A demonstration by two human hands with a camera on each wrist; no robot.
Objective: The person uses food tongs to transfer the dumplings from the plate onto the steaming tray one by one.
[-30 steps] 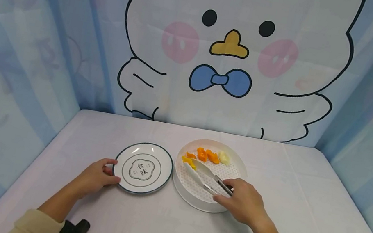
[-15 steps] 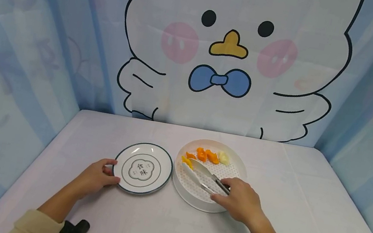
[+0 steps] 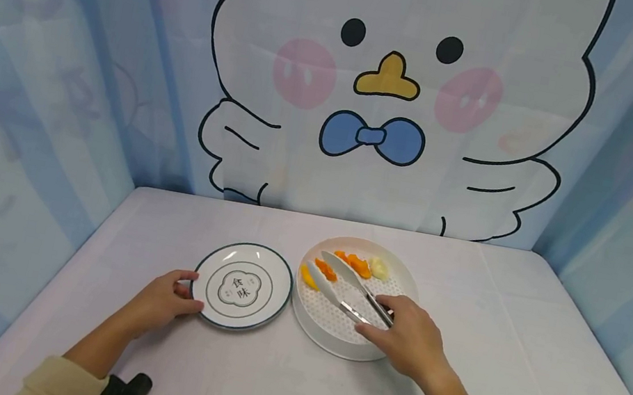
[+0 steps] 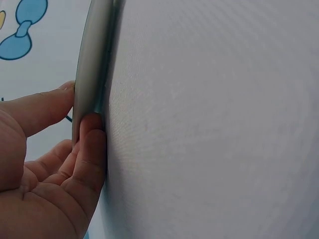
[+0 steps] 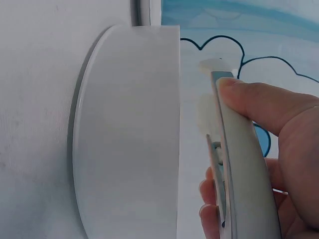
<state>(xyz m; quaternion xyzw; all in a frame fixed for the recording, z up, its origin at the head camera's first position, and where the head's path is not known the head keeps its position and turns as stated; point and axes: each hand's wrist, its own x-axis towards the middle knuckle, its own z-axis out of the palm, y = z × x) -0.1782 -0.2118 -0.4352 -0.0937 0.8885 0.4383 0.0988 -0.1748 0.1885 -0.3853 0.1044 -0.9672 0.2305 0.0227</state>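
Note:
A white plate (image 3: 271, 297) with a dark rim stands at the left of the table. Its left edge is pinched by my left hand (image 3: 170, 297), thumb on top and fingers curled beneath, as the left wrist view shows. With my right hand (image 3: 409, 336) I hold a pair of tongs (image 3: 344, 270) whose pale tips stand apart over a round white perforated tray (image 3: 341, 325). Between the tips lies an orange piece (image 3: 326, 270); a yellow piece (image 3: 307, 277) is outside them, to the left. In the right wrist view, the thumb presses one arm of the tongs (image 5: 244, 164).
Further back in the tray are more orange pieces (image 3: 359, 266) and a pale yellow piece (image 3: 378, 268). Plate and tray stand side by side, nearly touching. A white cloth (image 3: 282, 389) covers the table, with a printed curtain (image 3: 369, 186) behind it.
The tongs' tips have spread and moved farther back, from the yellow piece to around the orange piece. That yellow piece now lies slightly farther left. My left hand and the plate have not moved.

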